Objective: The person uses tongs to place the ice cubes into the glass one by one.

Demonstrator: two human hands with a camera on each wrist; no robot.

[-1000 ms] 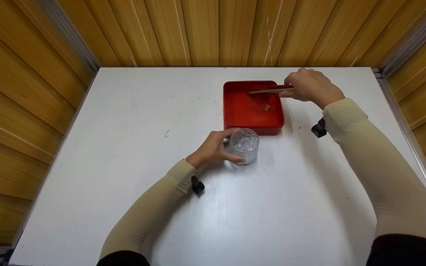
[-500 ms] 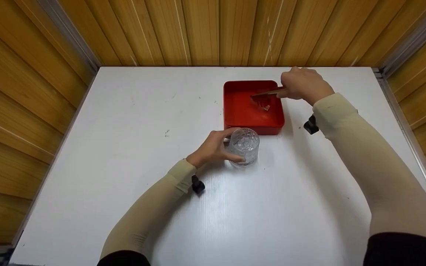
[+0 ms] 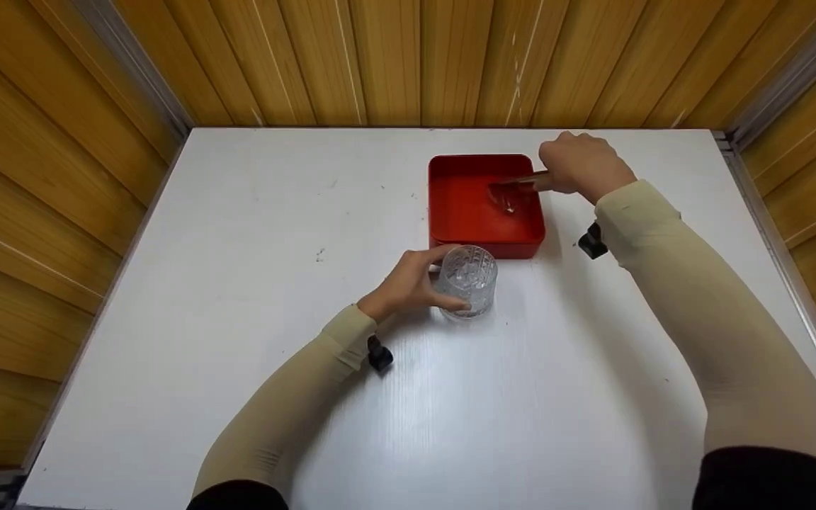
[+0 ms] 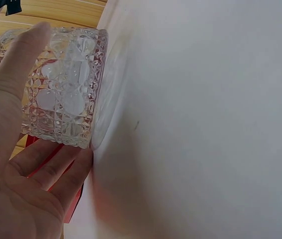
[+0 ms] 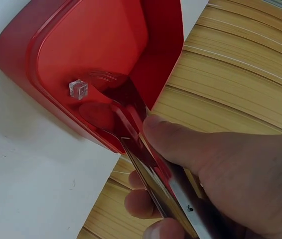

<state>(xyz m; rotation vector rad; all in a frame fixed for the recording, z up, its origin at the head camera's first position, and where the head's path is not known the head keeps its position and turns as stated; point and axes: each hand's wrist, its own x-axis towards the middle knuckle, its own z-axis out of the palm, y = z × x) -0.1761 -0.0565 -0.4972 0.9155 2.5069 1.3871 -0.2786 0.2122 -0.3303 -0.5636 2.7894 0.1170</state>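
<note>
In the head view, my left hand (image 3: 408,287) holds a clear patterned glass (image 3: 470,280) that stands on the white table, thumb and fingers on either side. Clear pieces show inside the glass. My right hand (image 3: 581,164) grips metal tongs (image 5: 156,174) over the right side of a red square box (image 3: 493,250). Inside that box lies a small clear cube (image 5: 78,89), seen in the right wrist view. The spread, rounded ends of the tongs reach down beside the cube, with a gap between them.
The white table (image 3: 238,283) carries a few small dark marks. Wooden plank walls (image 3: 380,64) stand behind it and at both sides. The red box sits right behind the glass, and its raised walls surround the cube.
My right hand has moved slightly left and the tongs have tilted down, their ends now lower and closer to the cube in the box. My left hand and the glass stay put.
</note>
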